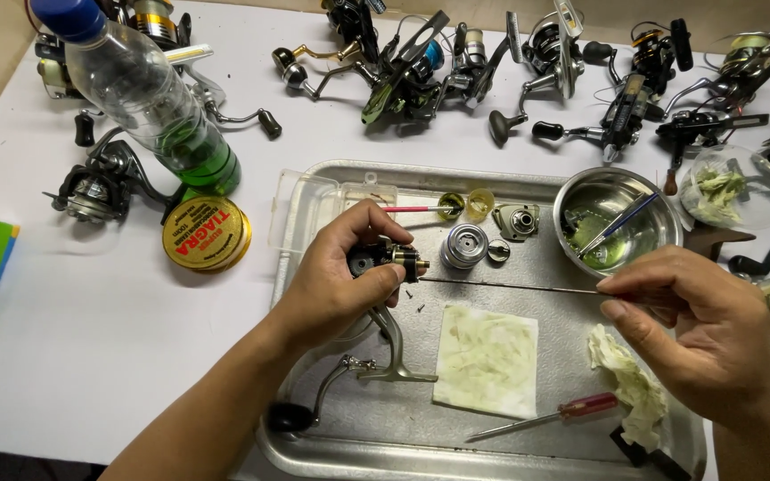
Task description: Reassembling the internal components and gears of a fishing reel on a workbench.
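— What have you got in hand right now?

— My left hand point(336, 281) is wrapped around a spinning reel body point(383, 260), fingers curled and pressed on it, holding it just above the metal tray point(314, 445) with its handle point(314, 405) hanging down toward the tray floor. My right hand point(697, 325) pinches the far end of a long thin metal rod point(510, 286) between thumb and forefinger — the other fingers are folded under. The rod's tip sits right at the reel's brass-coloured front end.

— How would you keep that clean?

— As I judge it, the rod is long and held at its far end, so any wobble at my fingers grows at the tip. I'd rest the right wrist on the tray edge and keep the rod level and in line with the opening. The left hand should stay firm, not twisting.

— Anything close by to mind?

— A few small dark screws point(413, 301) lie on the tray just below the reel, easy to knock. The loose spool point(464, 246) sits beyond the rod, a stained paper towel point(487, 361) and a red-handled screwdriver point(550, 416) nearer me. The steel bowl point(572, 200) with tweezers point(618, 224) is well clear.
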